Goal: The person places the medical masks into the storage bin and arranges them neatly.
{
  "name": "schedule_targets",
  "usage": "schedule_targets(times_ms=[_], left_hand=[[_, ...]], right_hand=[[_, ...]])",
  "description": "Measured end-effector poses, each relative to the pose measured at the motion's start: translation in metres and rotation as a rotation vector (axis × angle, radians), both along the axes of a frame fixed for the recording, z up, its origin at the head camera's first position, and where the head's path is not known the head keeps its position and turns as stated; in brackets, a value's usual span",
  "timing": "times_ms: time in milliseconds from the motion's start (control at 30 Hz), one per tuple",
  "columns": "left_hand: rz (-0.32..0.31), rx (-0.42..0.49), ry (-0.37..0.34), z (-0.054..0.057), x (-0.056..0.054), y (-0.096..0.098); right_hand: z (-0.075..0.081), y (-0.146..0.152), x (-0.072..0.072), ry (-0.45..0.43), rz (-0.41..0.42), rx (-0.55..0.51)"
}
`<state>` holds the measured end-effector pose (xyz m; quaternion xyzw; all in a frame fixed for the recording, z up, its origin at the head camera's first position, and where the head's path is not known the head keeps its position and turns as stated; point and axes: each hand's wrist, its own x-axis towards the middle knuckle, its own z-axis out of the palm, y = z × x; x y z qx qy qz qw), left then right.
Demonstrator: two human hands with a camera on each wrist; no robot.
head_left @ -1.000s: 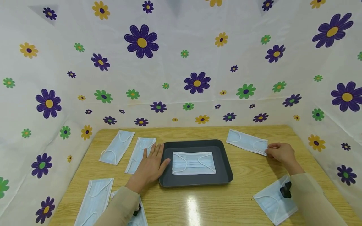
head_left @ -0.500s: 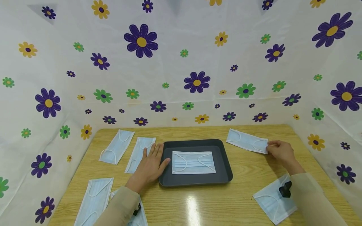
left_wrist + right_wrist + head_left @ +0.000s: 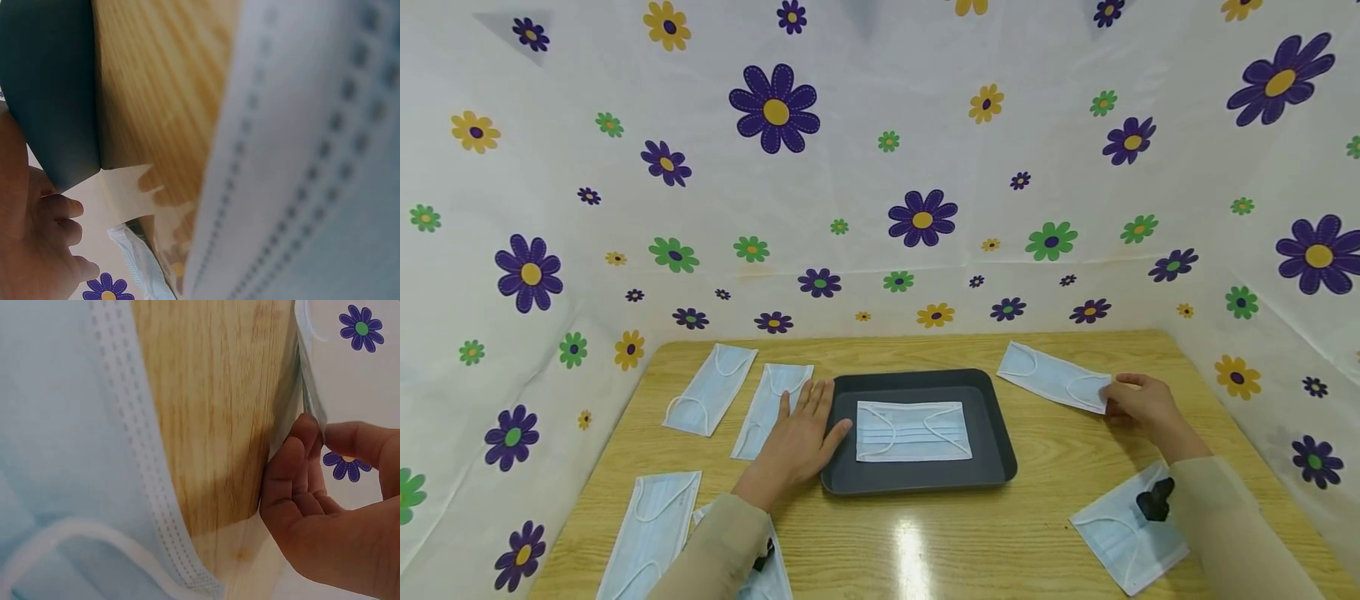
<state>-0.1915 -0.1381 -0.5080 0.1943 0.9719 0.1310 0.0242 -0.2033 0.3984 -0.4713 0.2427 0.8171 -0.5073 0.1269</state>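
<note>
A dark grey tray (image 3: 917, 482) sits mid-table with a light blue face mask (image 3: 913, 432) lying flat inside, ear loops up. My left hand (image 3: 799, 440) rests against the tray's left edge with its fingers extended; in the left wrist view the hand (image 3: 40, 244) is beside the tray's side wall (image 3: 53, 94). At the back right, my right hand (image 3: 1144, 407) pinches the right end of another face mask (image 3: 1051, 377) between thumb and fingers. The right wrist view shows that mask's edge (image 3: 307, 375) raised off the wood in the pinch.
Two masks lie left of the tray, one far-left mask (image 3: 710, 390) and one nearer mask (image 3: 767, 412) partly behind the left hand. A front-left mask (image 3: 649, 529) lies beside another under the left sleeve. A front-right mask (image 3: 1123, 533) is partly under the right sleeve. Flowered cloth (image 3: 850, 167) encloses the table.
My right hand and the mask it pinches have shifted slightly left. My left hand, the tray and the other masks have stayed in place.
</note>
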Motion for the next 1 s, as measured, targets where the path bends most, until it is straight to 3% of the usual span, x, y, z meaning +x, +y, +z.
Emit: schedule_targets(times_ms=[300, 700, 1000], left_hand=[[0.0, 0.002, -0.001, -0.0011, -0.0001, 0.0003], [0.004, 0.032, -0.011, 0.0014, 0.0021, -0.0002], [0.003, 0.016, -0.021, 0.0006, 0.0, -0.0006]], right_hand=[[0.0023, 0.0003, -0.001, -0.068, 0.05, 0.008], [0.0028, -0.003, 0.0049, -0.012, 0.049, -0.095], [0.0028, -0.0088, -0.0012, -0.072, 0.123, -0.011]])
